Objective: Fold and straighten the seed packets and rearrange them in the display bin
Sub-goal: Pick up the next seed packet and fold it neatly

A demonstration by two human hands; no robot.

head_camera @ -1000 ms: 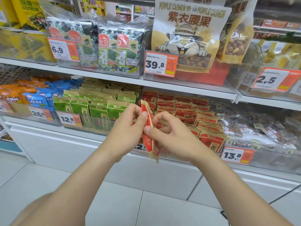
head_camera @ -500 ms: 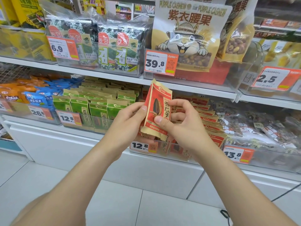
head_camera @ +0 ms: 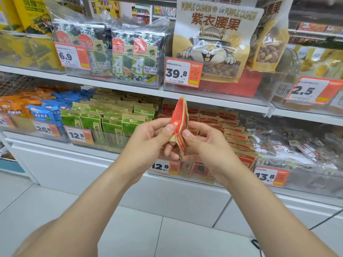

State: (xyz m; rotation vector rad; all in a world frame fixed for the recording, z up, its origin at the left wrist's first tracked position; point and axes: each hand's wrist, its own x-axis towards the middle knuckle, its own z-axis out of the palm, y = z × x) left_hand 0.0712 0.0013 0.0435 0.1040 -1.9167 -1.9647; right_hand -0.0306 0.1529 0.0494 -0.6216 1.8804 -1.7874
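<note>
Floor: I look down past both bare forearms at pale floor tiles in front of the white base of the shelving.
Left hand: my left hand grips the red seed packet, thumb flat on its left face, the other fingers curled behind it.
Right hand: my right hand grips the same packet from the other side, thumb tip on its lower right edge, fingers curled underneath.
Packet: it stands almost edge-on to me, upright with the top leaning slightly right, and the brown paper border shows along its edges. It is up in the air between my hands, in front of the display bin, not inside it.
Bin: the clear bin on the lower shelf holds rows of red packets standing on end; a 12.8 price tag sits on its front wall, just below my hands.
Neighbours: left of it are green packets in their own bin, and further left blue packets.
Upper shelf: behind and above stand seaweed packs and a large purple cashew bag.
</note>
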